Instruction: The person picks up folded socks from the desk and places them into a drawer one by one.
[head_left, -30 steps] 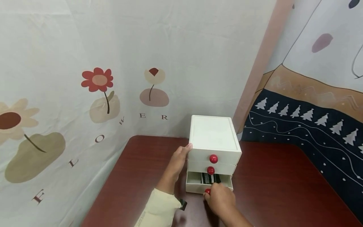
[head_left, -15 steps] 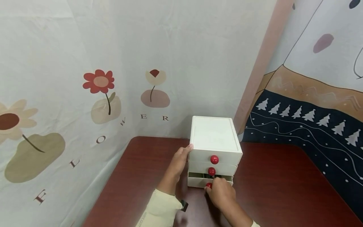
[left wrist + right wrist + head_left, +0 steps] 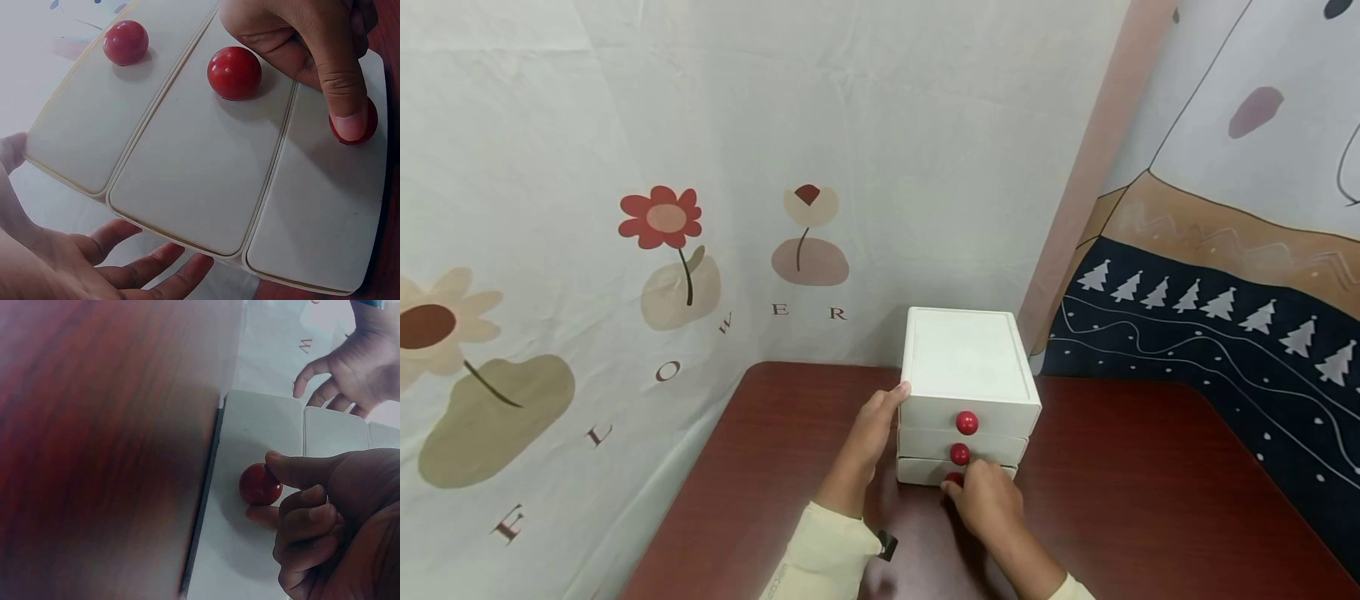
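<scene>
Drawer unit point(image 3: 966, 367): bottom drawer point(image 3: 925, 472) flush. R hand point(image 3: 988, 504) pinches its red knob point(image 3: 356, 122), unreleased; L hand point(image 3: 872, 433), fingers straight, braces left side.

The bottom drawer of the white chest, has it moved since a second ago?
Yes. The bottom drawer has slid back into the white chest; its front now sits about flush under the middle drawer, with the right hand pinching its red knob.

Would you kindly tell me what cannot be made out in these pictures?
- Drawer contents: all three drawers of the white box sit shut.
- Bottom knob: mostly covered by the right hand in the head view.
- Left hand palm: hidden against the box's side.
- Tabletop: blurred, right wrist view.
</scene>
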`<state>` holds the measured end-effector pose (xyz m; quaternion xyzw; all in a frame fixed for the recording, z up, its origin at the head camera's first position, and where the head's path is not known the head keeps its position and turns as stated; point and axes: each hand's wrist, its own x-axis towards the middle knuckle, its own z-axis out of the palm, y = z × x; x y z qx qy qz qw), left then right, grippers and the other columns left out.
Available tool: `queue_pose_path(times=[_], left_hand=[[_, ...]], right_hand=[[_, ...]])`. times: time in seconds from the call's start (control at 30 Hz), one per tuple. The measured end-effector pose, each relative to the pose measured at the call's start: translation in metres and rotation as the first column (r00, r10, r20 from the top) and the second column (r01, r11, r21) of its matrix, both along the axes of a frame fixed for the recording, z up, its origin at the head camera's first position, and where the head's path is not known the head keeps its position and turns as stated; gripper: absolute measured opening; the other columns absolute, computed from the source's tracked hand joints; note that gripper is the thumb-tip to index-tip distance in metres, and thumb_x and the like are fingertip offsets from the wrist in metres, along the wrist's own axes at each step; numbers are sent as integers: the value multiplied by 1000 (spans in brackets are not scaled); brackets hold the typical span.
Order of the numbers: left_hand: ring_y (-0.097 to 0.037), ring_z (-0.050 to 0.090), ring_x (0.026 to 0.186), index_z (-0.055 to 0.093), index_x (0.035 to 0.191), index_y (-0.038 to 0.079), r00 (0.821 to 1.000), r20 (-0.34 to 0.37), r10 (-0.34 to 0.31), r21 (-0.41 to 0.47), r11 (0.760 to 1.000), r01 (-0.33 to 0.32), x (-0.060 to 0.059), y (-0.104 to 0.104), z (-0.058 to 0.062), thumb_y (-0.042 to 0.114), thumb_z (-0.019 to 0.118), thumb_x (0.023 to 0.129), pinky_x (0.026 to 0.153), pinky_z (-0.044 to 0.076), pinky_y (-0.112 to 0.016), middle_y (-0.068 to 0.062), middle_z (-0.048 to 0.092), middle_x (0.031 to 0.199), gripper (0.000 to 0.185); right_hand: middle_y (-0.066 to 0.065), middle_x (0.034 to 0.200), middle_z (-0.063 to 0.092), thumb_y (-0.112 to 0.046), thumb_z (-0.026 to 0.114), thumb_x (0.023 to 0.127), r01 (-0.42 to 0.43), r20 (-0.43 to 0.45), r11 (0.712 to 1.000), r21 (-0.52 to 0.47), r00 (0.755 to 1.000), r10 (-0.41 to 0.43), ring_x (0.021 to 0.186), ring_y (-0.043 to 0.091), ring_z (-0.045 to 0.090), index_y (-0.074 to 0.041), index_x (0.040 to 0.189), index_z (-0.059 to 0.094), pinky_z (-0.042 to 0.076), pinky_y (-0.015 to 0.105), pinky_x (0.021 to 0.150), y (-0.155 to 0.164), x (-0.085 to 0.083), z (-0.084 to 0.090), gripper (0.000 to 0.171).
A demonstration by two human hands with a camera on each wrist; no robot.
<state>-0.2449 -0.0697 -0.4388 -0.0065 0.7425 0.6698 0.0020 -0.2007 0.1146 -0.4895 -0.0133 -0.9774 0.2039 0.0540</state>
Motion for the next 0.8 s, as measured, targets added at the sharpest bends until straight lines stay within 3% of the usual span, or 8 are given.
queue_pose_path(times=[0.33, 0.8], left_hand=[[-32, 58, 125, 64, 120, 1, 1000, -4, 6, 19, 1000, -6, 3, 1, 5, 56, 58, 105, 117, 40, -61, -19, 67, 124, 57], [-34, 55, 133, 64, 125, 0, 1000, 12, -3, -9, 1000, 3, 6, -2, 3, 60, 55, 106, 120, 38, -63, -21, 65, 133, 64]], right_hand=[[16, 84, 74, -36, 93, 87, 26, 12, 999, -43, 1000, -26, 67, 24, 65, -8, 66, 65, 53, 49, 55, 0, -4, -1, 45], [14, 81, 71, -36, 93, 86, 30, -13, 997, -67, 999, -31, 69, 27, 66, -11, 65, 61, 52, 50, 57, 0, -2, -3, 46]])
